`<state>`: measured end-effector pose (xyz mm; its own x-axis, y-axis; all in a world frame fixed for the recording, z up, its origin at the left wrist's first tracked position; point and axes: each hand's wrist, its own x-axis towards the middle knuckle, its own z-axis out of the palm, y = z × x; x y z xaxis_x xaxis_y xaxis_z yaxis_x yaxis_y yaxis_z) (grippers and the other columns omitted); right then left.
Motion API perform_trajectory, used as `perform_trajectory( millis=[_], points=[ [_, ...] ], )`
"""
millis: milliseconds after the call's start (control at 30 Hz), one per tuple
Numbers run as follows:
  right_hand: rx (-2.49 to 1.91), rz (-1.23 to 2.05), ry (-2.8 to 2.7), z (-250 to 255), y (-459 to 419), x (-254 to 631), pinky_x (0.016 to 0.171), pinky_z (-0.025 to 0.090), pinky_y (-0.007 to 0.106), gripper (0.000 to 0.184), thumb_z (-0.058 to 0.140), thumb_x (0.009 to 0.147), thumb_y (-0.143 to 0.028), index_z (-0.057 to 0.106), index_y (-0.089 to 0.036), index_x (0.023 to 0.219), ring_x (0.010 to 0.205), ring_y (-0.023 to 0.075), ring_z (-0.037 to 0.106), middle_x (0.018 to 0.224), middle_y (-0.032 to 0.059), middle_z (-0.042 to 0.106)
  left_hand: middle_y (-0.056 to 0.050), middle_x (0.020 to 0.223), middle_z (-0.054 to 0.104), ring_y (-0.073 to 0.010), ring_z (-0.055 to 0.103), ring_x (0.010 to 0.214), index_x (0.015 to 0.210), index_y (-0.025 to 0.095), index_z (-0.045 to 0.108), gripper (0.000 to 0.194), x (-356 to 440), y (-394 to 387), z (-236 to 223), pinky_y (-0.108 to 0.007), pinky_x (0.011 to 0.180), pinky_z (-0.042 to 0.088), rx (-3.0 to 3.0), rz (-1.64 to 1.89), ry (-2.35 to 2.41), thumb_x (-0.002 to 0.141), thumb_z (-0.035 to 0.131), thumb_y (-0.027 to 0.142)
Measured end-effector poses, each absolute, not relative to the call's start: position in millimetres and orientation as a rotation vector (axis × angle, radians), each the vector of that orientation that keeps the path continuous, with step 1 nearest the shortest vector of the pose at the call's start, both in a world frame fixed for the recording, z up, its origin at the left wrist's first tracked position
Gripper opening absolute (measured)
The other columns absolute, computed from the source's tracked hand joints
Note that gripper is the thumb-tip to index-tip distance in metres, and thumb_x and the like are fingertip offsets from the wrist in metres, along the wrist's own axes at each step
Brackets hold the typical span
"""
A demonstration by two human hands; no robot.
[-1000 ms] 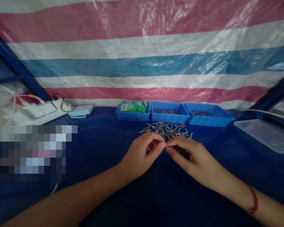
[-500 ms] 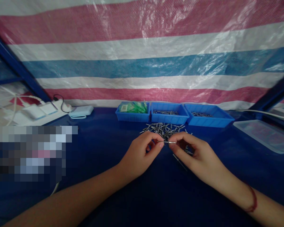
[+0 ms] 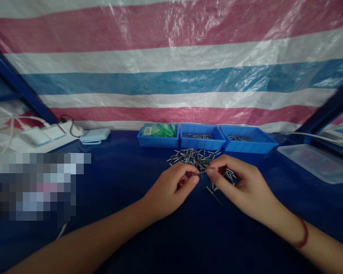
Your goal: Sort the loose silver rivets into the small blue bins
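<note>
Between my two hands stretches a thin metal blind rivet [image 3: 202, 172], its ends partly covered by the fingertips. My left hand [image 3: 170, 189] pinches one end with thumb and index finger. On the other end, the thumb and forefinger of my right hand [image 3: 241, 184] are closed. Just behind the hands lies a loose pile of blind rivets [image 3: 190, 155] on the blue tabletop [image 3: 171, 243]. Some of the pile is hidden by my right hand. A single rivet [image 3: 215, 196] lies apart, in front of the pile below the right fingers.
Three blue bins stand along the back: a left bin [image 3: 157, 142] with green packets, a middle bin [image 3: 201, 144] and a right bin [image 3: 250, 146] with metal pieces. A clear plastic lid [image 3: 317, 161] lies right. At left are a power strip [image 3: 54, 141] and a light-blue case [image 3: 95, 135].
My right hand has moved right, away from the left, and the thin rivet now shows between them. The lone rivet in front of the pile has come into view. My left hand barely moved.
</note>
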<state>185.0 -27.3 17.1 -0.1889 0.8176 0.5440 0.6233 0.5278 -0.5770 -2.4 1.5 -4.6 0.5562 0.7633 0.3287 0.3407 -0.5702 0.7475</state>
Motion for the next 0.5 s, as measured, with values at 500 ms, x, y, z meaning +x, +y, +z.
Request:
perform_trajectory(
  millis=[500],
  points=[
    [-1.707, -0.421, -1.567, 1.2, 39.5, 270.8, 0.086, 0.038, 0.050, 0.025, 0.055, 0.078, -0.032, 0.060, -0.019, 0.098, 0.100, 0.0323, 0.056, 0.101, 0.0147, 0.065, -0.006, 0.129, 0.052, -0.0210, 0.048, 0.116, 0.117, 0.021, 0.056, 0.029, 0.1, -4.0, -2.8, -0.039, 0.097, 0.037, 2.703, 0.561, 0.672, 0.092, 0.041, 0.022]
  ],
)
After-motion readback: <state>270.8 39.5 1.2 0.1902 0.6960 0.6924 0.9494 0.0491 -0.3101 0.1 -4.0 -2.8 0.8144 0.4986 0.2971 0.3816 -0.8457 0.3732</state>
